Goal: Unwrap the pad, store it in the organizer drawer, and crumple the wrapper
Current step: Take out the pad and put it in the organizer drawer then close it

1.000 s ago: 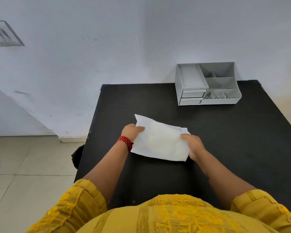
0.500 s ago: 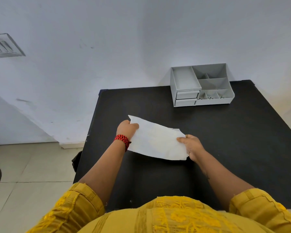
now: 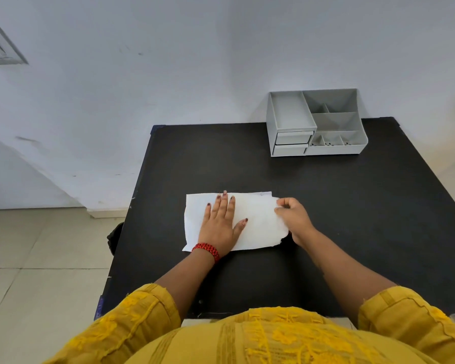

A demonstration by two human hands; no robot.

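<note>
A white wrapped pad (image 3: 258, 222) lies flat on the black table (image 3: 352, 206), near its middle. My left hand (image 3: 220, 223) rests palm down on the pad's left half, fingers spread and straight. My right hand (image 3: 292, 216) pinches the pad's right edge between thumb and fingers. The grey organizer (image 3: 315, 122) stands at the table's far edge against the wall; its two small drawers (image 3: 292, 143) on the left front are shut.
The white wall stands just behind the table. The table's left edge drops to a tiled floor (image 3: 37, 258). A dark object (image 3: 113, 240) sits beside the table's left edge.
The pad was held up between both hands and now lies flat on the table. My left hand let go of its edge and presses on top; my right hand still grips the right edge.
</note>
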